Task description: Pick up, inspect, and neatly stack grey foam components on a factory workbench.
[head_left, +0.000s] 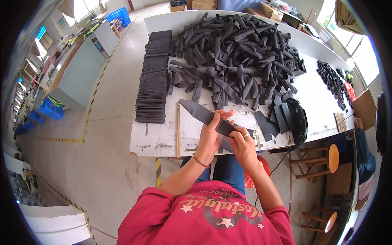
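Hands meeting over the tabletop [163, 139] edge: left hand [210, 134] clamped on dark fabric strip [200, 113], right hand [241, 141] pinching its lower end, likely flattening it for the neat stack [153, 77] beside loose pile [237, 53]

Left hand [211, 134] and right hand [243, 143] meet, grips pinched closed

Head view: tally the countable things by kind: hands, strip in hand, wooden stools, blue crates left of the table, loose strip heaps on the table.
Hands: 2, left hand and right hand
Dark strip held: 1
Wooden stools: 2
Blue crates: 2
Loose heaps: 2, big and small
Total: 9
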Motion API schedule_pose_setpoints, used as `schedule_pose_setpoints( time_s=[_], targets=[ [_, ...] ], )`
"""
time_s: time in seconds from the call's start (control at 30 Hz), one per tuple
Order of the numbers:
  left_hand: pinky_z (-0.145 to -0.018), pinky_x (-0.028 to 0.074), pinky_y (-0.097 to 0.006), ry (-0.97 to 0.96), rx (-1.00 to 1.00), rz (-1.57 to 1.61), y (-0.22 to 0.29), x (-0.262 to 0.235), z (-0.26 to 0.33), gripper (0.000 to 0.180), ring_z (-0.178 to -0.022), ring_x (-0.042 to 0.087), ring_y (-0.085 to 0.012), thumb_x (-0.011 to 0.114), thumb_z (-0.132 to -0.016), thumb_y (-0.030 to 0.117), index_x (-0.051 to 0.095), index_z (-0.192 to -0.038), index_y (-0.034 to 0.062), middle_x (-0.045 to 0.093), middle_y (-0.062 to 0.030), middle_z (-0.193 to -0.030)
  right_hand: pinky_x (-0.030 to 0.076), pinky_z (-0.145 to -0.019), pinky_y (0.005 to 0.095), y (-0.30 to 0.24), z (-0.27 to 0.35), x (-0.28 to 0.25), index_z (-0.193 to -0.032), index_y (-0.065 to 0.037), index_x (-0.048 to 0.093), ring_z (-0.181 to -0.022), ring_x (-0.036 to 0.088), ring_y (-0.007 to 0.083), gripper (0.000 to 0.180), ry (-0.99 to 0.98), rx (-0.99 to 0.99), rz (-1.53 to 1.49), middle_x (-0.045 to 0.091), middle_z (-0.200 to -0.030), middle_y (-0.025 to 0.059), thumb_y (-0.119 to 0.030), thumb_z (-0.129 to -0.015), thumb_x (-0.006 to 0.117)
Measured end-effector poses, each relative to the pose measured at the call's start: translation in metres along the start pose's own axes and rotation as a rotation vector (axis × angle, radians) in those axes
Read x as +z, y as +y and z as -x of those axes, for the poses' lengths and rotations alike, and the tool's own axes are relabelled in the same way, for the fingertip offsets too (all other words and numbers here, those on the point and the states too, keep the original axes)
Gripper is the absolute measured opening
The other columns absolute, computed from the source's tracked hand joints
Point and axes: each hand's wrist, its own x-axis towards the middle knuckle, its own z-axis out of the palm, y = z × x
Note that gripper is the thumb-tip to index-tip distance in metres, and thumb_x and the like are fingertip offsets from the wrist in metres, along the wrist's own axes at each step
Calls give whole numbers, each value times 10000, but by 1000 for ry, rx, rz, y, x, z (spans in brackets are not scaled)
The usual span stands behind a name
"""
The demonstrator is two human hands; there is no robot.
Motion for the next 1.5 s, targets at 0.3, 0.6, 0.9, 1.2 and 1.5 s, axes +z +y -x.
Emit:
schedule_pose_setpoints(
  time_s=[0.3,0.6,0.9,1.2,1.5],
  targets=[
    [-982,473,-388,64,-99,20,-14,9,10,284,-1133,600,-281,545,-992,232,574,-1163,6,664,-173,-1096,518,-667,414,10,-3,13,-928,-10,592,-776,623,366,162,49,-63,-8,609,-965,164,25,-795,678],
    [-931,510,-403,142,113,1,5,17,1,331,-968,658,-277,558,-984,272,564,-1154,-13,675,-135,-995,528,-644,407,4,-10,6,-914,-11,595,-785,635,346,193,29,-62,-41,612,-978,157,9,-771,723],
    [-914,513,-380,162,102,14,-2,14,3,306,-967,662,-272,529,-1001,244,562,-1162,-15,676,-130,-1000,511,-621,369,8,-10,12,-870,-5,617,-714,626,309,145,51,-30,-96,628,-935,142,18,-766,717],
    [-893,521,-377,147,95,19,-4,11,3,294,-969,664,-276,524,-1004,220,562,-1169,-20,676,-137,-1016,506,-620,363,9,-13,12,-872,-4,619,-713,626,319,129,26,-14,-136,629,-939,150,29,-779,702],
    [-889,524,-377,155,109,30,-6,10,3,299,-956,666,-277,524,-1004,220,558,-1170,-25,672,-136,-1003,512,-643,397,10,-12,15,-901,-6,597,-765,625,347,154,11,-29,-148,605,-942,157,28,-784,690]
  ],
)
